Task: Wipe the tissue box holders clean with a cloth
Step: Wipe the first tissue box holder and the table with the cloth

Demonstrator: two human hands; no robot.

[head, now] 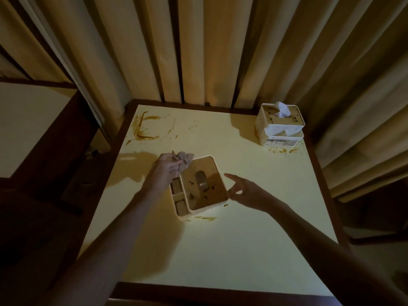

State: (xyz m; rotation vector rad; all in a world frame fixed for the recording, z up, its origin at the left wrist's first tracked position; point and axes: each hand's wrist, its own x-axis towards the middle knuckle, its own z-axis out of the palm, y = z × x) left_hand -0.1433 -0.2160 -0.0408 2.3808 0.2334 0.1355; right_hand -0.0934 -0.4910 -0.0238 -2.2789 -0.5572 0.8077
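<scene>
Left hand (164,167), fingers curled round a crumpled cloth (184,161), held at the far left corner of the near holder (199,186). Right hand (244,191), fingers loosely spread with forefinger extended, holding nothing, just beside the near holder's right edge; contact not discernible. Both forearms reaching in from the near edge of the desk (220,250), pale yellow with a dark wooden border. Near holder at mid-desk: cream body, top with a slot (201,181) and dark brown spots, two small side compartments along its left. Brown streak (206,218) on the desk just in front of it. Far holder (279,127) at the far right corner, well apart from the near one: speckled lid, white tissue (282,109) standing out of its opening, label on the front. Brown splatter (284,150) beside its base. Brown smears (146,127) at the far left corner. Pleated curtains (198,45) behind the desk.
</scene>
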